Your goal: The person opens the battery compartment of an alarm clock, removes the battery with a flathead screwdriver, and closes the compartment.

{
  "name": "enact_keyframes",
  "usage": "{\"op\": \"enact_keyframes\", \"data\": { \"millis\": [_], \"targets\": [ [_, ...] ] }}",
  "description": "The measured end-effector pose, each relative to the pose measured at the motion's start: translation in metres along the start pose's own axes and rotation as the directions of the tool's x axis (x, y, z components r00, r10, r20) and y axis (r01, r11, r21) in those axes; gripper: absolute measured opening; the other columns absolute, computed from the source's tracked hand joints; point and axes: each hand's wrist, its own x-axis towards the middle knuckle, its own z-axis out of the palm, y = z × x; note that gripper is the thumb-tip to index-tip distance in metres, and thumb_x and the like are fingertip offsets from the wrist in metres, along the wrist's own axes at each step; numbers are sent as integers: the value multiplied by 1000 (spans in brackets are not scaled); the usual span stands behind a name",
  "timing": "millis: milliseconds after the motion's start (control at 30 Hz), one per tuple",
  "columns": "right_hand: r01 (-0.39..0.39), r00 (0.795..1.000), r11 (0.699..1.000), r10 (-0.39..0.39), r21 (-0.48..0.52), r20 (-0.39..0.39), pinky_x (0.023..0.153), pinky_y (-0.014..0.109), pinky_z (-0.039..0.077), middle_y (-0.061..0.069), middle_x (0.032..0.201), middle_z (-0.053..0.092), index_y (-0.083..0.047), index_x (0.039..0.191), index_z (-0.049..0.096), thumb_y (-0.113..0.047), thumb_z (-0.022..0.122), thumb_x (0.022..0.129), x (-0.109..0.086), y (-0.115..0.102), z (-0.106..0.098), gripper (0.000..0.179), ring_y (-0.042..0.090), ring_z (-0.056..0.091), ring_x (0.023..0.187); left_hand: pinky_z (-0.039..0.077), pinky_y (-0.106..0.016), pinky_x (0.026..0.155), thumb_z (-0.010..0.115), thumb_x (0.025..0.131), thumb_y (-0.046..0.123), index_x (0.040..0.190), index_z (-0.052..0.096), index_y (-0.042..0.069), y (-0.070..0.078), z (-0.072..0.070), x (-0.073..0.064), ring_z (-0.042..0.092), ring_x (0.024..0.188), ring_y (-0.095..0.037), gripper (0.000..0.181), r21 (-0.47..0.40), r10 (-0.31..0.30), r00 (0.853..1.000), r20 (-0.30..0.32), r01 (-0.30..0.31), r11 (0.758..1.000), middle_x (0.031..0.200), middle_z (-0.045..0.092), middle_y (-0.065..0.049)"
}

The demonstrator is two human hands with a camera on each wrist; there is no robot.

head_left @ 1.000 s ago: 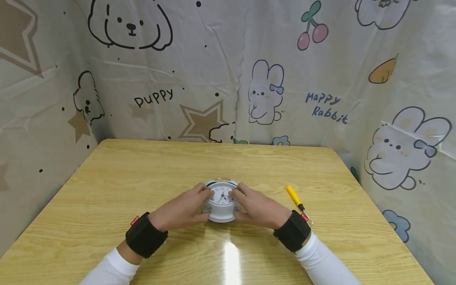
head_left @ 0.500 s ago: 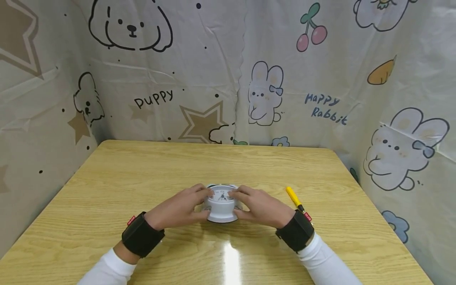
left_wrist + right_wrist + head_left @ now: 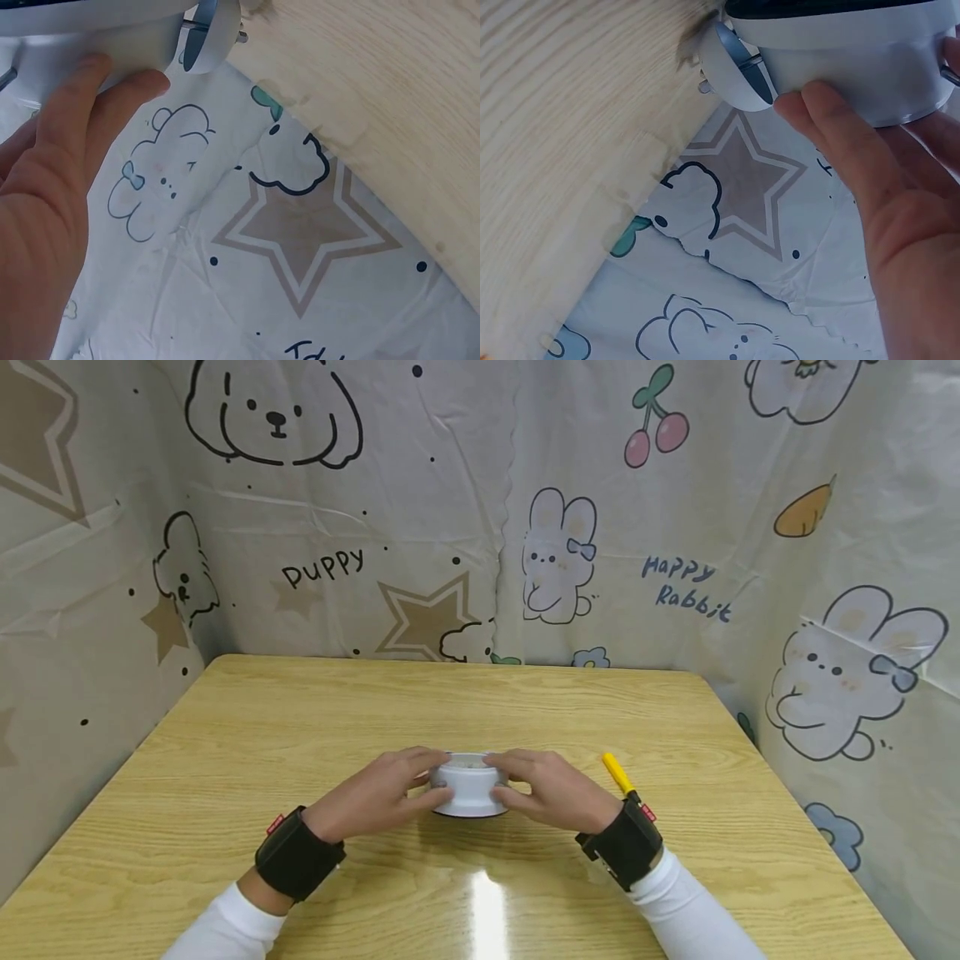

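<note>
A white twin-bell alarm clock (image 3: 468,797) lies on its back near the middle of the table, its dial turned up and seen almost edge-on in the head view. My left hand (image 3: 384,795) holds its left side, with fingers at the dial's rim and thumb on the near side wall. From the right, my right hand (image 3: 551,789) holds the clock the same way. One domed bell (image 3: 214,36) shows beyond my left fingertips in the left wrist view. Another bell (image 3: 733,69) sticks out past my right fingertips in the right wrist view.
A screwdriver (image 3: 618,773) with a yellow and black handle lies to the right, its shaft hidden behind the right wrist's black band (image 3: 624,845). The wooden table (image 3: 315,710) ends at a printed curtain (image 3: 420,527) behind and at both sides.
The clock has tipped backward between my hands, from its dial facing me to its dial facing up. Both hands have turned with it and risen slightly in the view.
</note>
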Motion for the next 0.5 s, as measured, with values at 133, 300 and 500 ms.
{"op": "enact_keyframes", "data": {
  "millis": [133,300,500],
  "targets": [
    [-10,1000,999,10,44,-11,90,35,62,14,135,70,-4,144,60,-29,62,105,0,2,0,46,18,74,108,58,-40,101,79,89,51,152,49,2,1,1,1,66,128,-30,85,-18,-21,1000,5,21,1000,150,58,-17],
    [-19,999,996,21,82,-24,87,35,62,14,131,73,-3,146,58,-27,62,105,0,3,1,47,17,75,106,59,-37,96,91,80,30,151,48,-3,1,7,2,70,123,-32,89,28,-7,999,-35,8,1000,147,60,-21],
    [-27,998,994,33,110,-49,77,23,57,8,118,77,-4,146,58,-29,61,106,1,7,2,48,5,68,91,60,-36,94,91,80,23,151,48,-6,1,10,2,72,119,-33,88,71,26,998,-57,-22,997,146,61,-24]
  ]
}}
